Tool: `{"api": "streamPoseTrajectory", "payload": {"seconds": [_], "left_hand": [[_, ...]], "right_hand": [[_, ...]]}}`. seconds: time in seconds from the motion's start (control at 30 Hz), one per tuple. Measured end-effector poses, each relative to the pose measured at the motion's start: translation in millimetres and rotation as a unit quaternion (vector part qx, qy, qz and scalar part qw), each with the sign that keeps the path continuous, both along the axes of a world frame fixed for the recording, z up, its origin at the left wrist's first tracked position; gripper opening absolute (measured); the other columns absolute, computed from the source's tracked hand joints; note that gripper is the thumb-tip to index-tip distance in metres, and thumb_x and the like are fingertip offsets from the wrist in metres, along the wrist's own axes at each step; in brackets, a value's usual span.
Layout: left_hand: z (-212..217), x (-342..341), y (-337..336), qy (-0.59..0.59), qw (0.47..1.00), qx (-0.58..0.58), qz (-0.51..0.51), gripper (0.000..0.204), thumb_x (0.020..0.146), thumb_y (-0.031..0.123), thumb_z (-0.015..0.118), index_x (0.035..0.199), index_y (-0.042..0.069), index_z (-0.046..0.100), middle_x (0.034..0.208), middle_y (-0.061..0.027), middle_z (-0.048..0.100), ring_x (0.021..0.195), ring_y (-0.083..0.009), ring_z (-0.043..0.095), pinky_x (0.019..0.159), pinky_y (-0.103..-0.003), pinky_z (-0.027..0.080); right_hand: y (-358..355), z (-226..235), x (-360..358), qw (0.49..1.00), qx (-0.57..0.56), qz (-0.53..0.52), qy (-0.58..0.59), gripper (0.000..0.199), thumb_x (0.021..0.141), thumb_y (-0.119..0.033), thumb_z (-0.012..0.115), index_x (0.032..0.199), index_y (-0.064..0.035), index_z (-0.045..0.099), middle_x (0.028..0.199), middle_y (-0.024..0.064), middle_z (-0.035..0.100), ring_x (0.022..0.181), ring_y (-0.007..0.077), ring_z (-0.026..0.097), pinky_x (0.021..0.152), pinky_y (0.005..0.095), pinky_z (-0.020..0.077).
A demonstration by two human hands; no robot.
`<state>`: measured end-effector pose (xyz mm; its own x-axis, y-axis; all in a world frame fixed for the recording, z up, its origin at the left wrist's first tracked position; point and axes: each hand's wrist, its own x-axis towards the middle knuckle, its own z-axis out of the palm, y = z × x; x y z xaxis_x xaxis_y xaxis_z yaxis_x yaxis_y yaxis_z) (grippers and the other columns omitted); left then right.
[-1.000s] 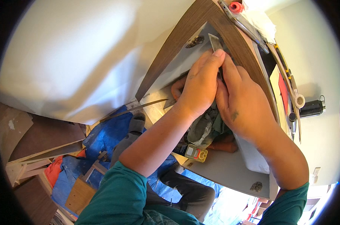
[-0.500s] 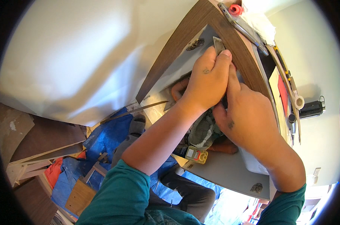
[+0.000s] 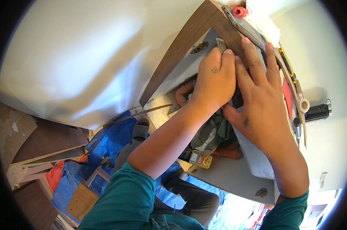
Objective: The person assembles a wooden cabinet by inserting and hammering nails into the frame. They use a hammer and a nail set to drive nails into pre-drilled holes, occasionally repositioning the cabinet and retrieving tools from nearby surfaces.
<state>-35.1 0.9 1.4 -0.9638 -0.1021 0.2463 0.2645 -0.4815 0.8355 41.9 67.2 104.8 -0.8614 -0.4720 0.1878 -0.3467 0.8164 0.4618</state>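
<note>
White wall (image 3: 85, 50) fills the upper left of our view, and beneath it the floor is littered with blue tarpaulin (image 3: 108, 142), an orange cloth (image 3: 55, 174) and offcuts of brown board (image 3: 47, 140). We are looking down into a cabinet whose top is a wood-grain panel (image 3: 181, 46) folded to a corner, with grey inner faces (image 3: 234, 176) below it.

Our left hand (image 3: 214, 82) is curled, knuckles up, fingers pressed together against a small grey metal strip (image 3: 221, 44) just under the panel's corner; whether the fingers pinch the strip or only push on it we cannot tell. Our right hand (image 3: 263, 99) lies flat and spread, fingers extended up along the panel's edge, thumb tucked against the left wrist, holding nothing that we can see. The two hands touch side by side.

Compared with half a second ago, the right hand's fingers have stretched out and climbed higher onto the panel's edge, where before only one finger pointed upward beside the left hand. The left hand has stayed at the same corner, its fingertips now slightly lower on the strip.

A dark hinge plate (image 3: 199, 47) sits on the grey face left of the strip. On top of the cabinet lie a long metal bar (image 3: 254, 32), a red cap (image 3: 240, 11), white crumpled plastic (image 3: 263, 23), a roll of tape (image 3: 304, 105) and a black cylinder (image 3: 317, 113). Below our forearms rest a yellow tape measure (image 3: 200, 159) and a grey sandal (image 3: 139, 129).
</note>
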Motion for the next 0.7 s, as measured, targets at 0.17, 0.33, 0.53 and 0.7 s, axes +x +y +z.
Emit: {"api": "streamPoseTrajectory", "payload": {"seconds": [0.17, 0.33, 0.53, 0.7], "left_hand": [[-7.0, 0.5, 7.7, 0.008, 1.000, 0.018, 0.002, 0.030, 0.100, 0.021, 0.047, 0.092, -0.006, 0.059, 0.083, -0.0200, 0.066, 0.076, -0.0292, 0.060, 0.070, -0.042, 0.048], [-4.9, -3.6, 9.2, 0.010, 1.000, 0.007, 0.014, 0.027, 0.099, 0.018, 0.049, 0.092, -0.005, 0.060, 0.081, -0.0147, 0.067, 0.073, -0.0189, 0.059, 0.069, -0.036, 0.048], [0.3, -0.8, 7.0, 0.006, 0.999, -0.031, 0.016, 0.035, 0.099, 0.023, 0.046, 0.088, -0.009, 0.054, 0.087, -0.0357, 0.063, 0.087, -0.0527, 0.062, 0.075, -0.053, 0.048], [-2.6, 1.6, 8.8, 0.013, 0.999, -0.023, 0.028, 0.028, 0.099, 0.019, 0.050, 0.092, -0.006, 0.061, 0.082, -0.0204, 0.067, 0.074, -0.0218, 0.062, 0.070, -0.038, 0.049]], "right_hand": [[1.4, 0.3, -0.5, 1.000, -0.008, 0.008, -0.022, 0.066, 0.071, -0.009, 0.073, 0.134, 0.0003, 0.055, 0.159, 0.0226, 0.030, 0.144, 0.0536, 0.025, 0.117, 0.0551, 0.0277], [5.8, -3.2, -3.3, 1.000, 0.001, 0.019, -0.011, 0.052, 0.076, -0.004, 0.067, 0.126, 0.0046, 0.058, 0.157, 0.0250, 0.034, 0.139, 0.0546, 0.034, 0.116, 0.0553, 0.0306], [6.7, -5.5, -5.8, 1.000, 0.009, 0.029, 0.005, 0.040, 0.077, -0.002, 0.063, 0.115, 0.0089, 0.063, 0.155, 0.0263, 0.036, 0.136, 0.0537, 0.040, 0.113, 0.0551, 0.0347], [5.9, -5.5, -2.9, 0.999, 0.022, 0.035, 0.009, 0.036, 0.077, -0.001, 0.062, 0.111, 0.0100, 0.064, 0.155, 0.0248, 0.038, 0.136, 0.0533, 0.041, 0.112, 0.0554, 0.0357]]}}
